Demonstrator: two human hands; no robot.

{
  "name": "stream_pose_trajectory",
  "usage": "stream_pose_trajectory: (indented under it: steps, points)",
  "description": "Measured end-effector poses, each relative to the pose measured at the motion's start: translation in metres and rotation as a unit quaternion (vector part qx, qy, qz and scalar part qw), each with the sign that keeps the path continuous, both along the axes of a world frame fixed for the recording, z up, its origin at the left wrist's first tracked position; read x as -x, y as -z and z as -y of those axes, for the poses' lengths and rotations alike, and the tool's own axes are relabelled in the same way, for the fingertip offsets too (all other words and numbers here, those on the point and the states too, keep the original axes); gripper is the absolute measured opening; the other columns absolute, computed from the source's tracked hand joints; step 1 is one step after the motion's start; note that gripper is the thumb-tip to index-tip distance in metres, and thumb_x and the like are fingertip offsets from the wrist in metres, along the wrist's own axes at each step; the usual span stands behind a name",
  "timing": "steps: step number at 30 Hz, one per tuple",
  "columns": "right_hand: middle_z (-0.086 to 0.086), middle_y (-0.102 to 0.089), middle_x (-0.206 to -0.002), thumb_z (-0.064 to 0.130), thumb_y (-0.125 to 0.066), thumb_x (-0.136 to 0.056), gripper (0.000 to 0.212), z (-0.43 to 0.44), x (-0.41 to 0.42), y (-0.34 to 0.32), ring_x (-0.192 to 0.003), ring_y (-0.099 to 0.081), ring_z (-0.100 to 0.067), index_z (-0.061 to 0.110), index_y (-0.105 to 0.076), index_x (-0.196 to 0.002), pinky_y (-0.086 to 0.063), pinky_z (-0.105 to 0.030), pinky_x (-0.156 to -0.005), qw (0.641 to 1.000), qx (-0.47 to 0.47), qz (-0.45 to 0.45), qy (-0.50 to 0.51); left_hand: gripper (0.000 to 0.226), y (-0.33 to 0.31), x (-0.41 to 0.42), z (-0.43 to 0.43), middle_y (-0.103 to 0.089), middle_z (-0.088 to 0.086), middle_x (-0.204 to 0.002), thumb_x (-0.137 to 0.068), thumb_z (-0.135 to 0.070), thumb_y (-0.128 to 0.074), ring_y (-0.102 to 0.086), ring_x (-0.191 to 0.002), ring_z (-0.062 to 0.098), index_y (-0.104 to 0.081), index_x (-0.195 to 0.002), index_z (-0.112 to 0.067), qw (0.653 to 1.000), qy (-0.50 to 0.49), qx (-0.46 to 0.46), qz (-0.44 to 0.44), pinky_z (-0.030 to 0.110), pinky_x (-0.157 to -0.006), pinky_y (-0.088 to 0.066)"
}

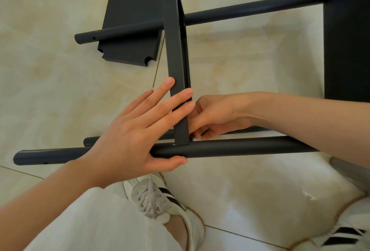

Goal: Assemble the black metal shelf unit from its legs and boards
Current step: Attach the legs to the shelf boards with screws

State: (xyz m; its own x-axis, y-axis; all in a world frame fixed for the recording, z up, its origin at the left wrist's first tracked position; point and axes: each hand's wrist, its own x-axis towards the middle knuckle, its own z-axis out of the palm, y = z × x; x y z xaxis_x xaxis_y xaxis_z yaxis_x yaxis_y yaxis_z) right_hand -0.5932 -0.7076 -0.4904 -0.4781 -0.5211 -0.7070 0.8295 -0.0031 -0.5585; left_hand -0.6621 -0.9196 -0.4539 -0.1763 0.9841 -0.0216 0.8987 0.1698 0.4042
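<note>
White trousers and a laced sneaker fill the bottom of my view, just below the left grip. That grip lies spread. Its straight fingers press across the edge of the upright board, its palm covers the near leg, and its thumb runs along the tube's near side; nothing is clasped in it.

Just right of those fingertips, on the board's other face, the right grip is curled at the corner where board meets near leg. It pinches a small dark piece. I think it is a fastener or a key, but my view there is too cramped to be sure.

A second leg pokes out left of the left grip, just behind the near one. Beyond both grips the upright board runs to a third leg, which crosses it and reaches the end board, above the right grip's forearm. A loose board lies flat on the tiled floor, beyond the left grip's fingertips, under that third leg's free end.
</note>
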Motion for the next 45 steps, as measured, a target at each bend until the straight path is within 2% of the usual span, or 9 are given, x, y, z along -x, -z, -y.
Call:
stream_pose_trajectory:
  steps: [2,8,13,18,25,30,35,42,45]
  points:
    - [-0.005,-0.066,-0.083,0.01,-0.067,-0.091,0.016,0.0005,0.0,0.0003,-0.07,-0.056,-0.012,-0.001,-0.07,-0.103,-0.05,-0.023,-0.071,1.0,0.004,-0.001,-0.001,0.083,0.0001,0.0,-0.0001,-0.027,0.003,-0.165,-0.092,-0.06,-0.06,-0.015,-0.155,0.031,-0.031,-0.155,-0.015,1.0,-0.001,0.001,0.001,0.056,-0.118,-0.031]
    - [-0.001,-0.066,-0.074,0.011,-0.07,-0.088,0.011,-0.0044,-0.0021,-0.0001,-0.066,-0.054,-0.01,0.011,-0.073,-0.077,-0.047,-0.022,-0.067,1.0,-0.002,-0.004,-0.01,0.081,-0.001,-0.0003,0.0,-0.027,0.002,-0.165,-0.093,-0.061,-0.057,-0.013,-0.155,0.029,-0.032,-0.155,-0.016,1.0,0.001,0.005,-0.002,0.052,-0.121,-0.027]
    - [-0.002,-0.066,-0.079,0.011,-0.069,-0.089,0.004,0.0008,0.0011,-0.0019,-0.066,-0.056,-0.009,0.009,-0.072,-0.088,-0.047,-0.023,-0.069,1.0,-0.006,-0.015,-0.006,0.083,-0.0011,-0.0006,-0.0003,-0.027,0.003,-0.165,-0.092,-0.061,-0.058,-0.014,-0.155,0.03,-0.029,-0.156,-0.016,1.0,-0.001,0.004,-0.005,0.053,-0.12,-0.027]
    - [0.0,-0.067,-0.074,0.013,-0.071,-0.088,0.012,-0.0052,-0.0007,-0.003,-0.064,-0.054,-0.009,0.013,-0.074,-0.076,-0.043,-0.025,-0.07,1.0,-0.017,-0.013,-0.022,0.082,-0.0011,-0.0001,-0.0006,-0.026,0.002,-0.165,-0.092,-0.061,-0.057,-0.013,-0.155,0.029,-0.029,-0.155,-0.017,1.0,0.0,0.005,-0.009,0.051,-0.121,-0.026]
    - [-0.005,-0.065,-0.082,0.008,-0.067,-0.089,0.005,0.0021,0.0017,-0.0032,-0.067,-0.056,-0.01,0.007,-0.07,-0.093,-0.045,-0.025,-0.07,1.0,-0.019,-0.018,-0.01,0.082,-0.0008,-0.0006,-0.0004,-0.027,0.002,-0.165,-0.092,-0.061,-0.057,-0.015,-0.155,0.03,-0.031,-0.155,-0.017,1.0,-0.002,0.001,-0.01,0.053,-0.12,-0.028]
    - [-0.001,-0.067,-0.076,0.012,-0.07,-0.088,0.01,-0.0051,-0.0005,-0.0036,-0.067,-0.053,-0.011,0.011,-0.073,-0.078,-0.042,-0.027,-0.073,0.999,-0.015,-0.014,-0.029,0.082,-0.0001,-0.0004,0.0001,-0.025,0.001,-0.166,-0.092,-0.062,-0.056,-0.014,-0.155,0.029,-0.03,-0.156,-0.018,1.0,0.0,0.003,-0.01,0.051,-0.121,-0.026]
    - [-0.003,-0.065,-0.079,0.009,-0.065,-0.09,0.008,0.0026,0.002,-0.0026,-0.069,-0.055,-0.012,0.006,-0.069,-0.095,-0.045,-0.025,-0.071,1.0,-0.015,-0.015,-0.013,0.081,0.0,-0.0002,0.0,-0.027,0.001,-0.165,-0.092,-0.061,-0.058,-0.015,-0.155,0.03,-0.031,-0.155,-0.017,1.0,-0.001,-0.002,-0.007,0.053,-0.12,-0.028]
    - [-0.001,-0.063,-0.073,0.009,-0.067,-0.089,0.01,-0.0039,0.0001,-0.0052,-0.067,-0.052,-0.011,0.009,-0.069,-0.08,-0.042,-0.026,-0.071,0.999,-0.009,-0.014,-0.028,0.081,-0.0016,-0.001,-0.0009,-0.028,0.002,-0.164,-0.092,-0.061,-0.058,-0.015,-0.155,0.029,-0.033,-0.155,-0.016,1.0,-0.003,0.0,-0.004,0.054,-0.119,-0.03]
    - [-0.003,-0.063,-0.078,0.008,-0.065,-0.09,0.004,0.0009,0.0019,-0.0052,-0.069,-0.053,-0.012,0.006,-0.069,-0.091,-0.042,-0.027,-0.072,1.0,-0.017,-0.018,-0.016,0.081,-0.0024,-0.0008,-0.0006,-0.03,0.003,-0.164,-0.092,-0.06,-0.059,-0.016,-0.154,0.03,-0.034,-0.154,-0.015,1.0,-0.005,0.001,-0.005,0.054,-0.119,-0.03]
